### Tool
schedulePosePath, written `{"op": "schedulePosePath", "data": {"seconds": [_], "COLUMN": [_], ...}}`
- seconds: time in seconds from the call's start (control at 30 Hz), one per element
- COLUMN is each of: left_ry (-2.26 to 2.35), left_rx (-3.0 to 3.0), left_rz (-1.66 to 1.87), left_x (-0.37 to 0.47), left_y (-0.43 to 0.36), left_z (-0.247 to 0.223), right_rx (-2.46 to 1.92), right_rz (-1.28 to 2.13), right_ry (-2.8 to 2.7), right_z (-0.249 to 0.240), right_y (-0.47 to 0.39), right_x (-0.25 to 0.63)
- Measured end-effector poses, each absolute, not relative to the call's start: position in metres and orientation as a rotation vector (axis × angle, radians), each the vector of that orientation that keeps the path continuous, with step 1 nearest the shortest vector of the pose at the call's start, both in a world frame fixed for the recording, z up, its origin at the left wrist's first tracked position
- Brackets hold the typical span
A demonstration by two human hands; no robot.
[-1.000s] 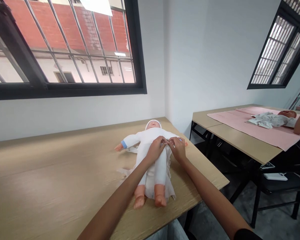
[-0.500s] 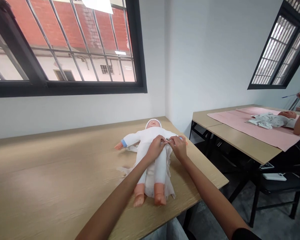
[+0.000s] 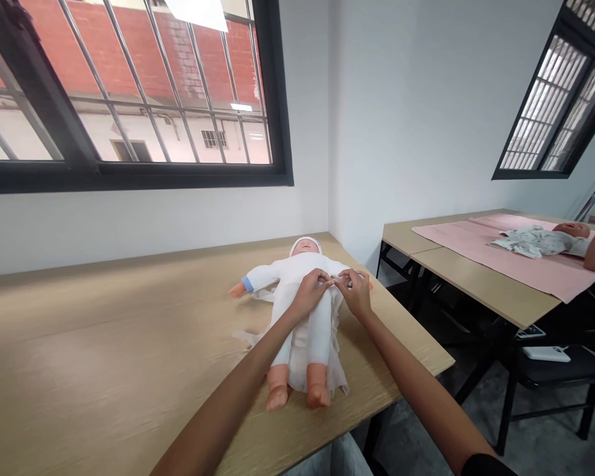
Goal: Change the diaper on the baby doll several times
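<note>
- The doll (image 3: 291,274) lies face up near the right corner of the surface (image 3: 129,357) in my view, feet toward me.
- My left hand (image 3: 311,292) and right hand (image 3: 356,292) nearly meet at its waist, on the camera's right. Thumbs press to fingertips, both grasping a bit of white clothing – tie or hem, I can't tell.
- To do this well, I'd judge, I should use light fingertip pinches, move little, and rest no weight on the torso; thin fabric may slip or bunch.
- It wears white long-sleeved clothing, a blue cuff (image 3: 248,284) and a white cap (image 3: 306,240). Arms spread, legs straight, feet (image 3: 277,396) bare; sheer cloth (image 3: 338,373) spreads crumpled underneath.
- Farther right, well apart, another doll (image 3: 571,229) lies on a pink sheet (image 3: 476,239) – a person's arm beside it.
</note>
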State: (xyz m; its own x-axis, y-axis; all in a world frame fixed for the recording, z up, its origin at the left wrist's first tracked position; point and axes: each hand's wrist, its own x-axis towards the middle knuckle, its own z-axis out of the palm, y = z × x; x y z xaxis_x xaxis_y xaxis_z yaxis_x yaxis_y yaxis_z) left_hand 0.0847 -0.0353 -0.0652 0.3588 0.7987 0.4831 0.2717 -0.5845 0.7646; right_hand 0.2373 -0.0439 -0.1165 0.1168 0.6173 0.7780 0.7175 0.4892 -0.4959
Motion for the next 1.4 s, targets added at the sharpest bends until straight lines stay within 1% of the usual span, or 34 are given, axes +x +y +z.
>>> {"op": "schedulePosePath", "data": {"seconds": [0.27, 0.67, 1.03, 1.17, 1.4], "left_ry": [0.879, 0.833, 0.804, 0.842, 0.783], "left_rx": [2.120, 2.282, 2.193, 2.108, 1.987], "left_rz": [1.155, 1.171, 1.231, 1.276, 1.208], "left_x": [0.083, 0.083, 0.084, 0.085, 0.084], "left_y": [-0.037, -0.041, -0.040, -0.041, -0.039], "left_z": [-0.061, -0.059, -0.059, -0.060, -0.061], "right_rx": [-1.192, -0.983, -0.843, -0.809, -0.787], "right_rz": [0.061, 0.565, 0.845, 0.895, 0.936], "right_ry": [-1.453, -1.285, -1.245, -1.244, -1.197], "right_z": [-0.117, -0.120, -0.110, -0.111, -0.111], "right_y": [-0.042, -0.036, -0.041, -0.040, -0.038], "right_x": [0.237, 0.231, 0.226, 0.225, 0.228]}}
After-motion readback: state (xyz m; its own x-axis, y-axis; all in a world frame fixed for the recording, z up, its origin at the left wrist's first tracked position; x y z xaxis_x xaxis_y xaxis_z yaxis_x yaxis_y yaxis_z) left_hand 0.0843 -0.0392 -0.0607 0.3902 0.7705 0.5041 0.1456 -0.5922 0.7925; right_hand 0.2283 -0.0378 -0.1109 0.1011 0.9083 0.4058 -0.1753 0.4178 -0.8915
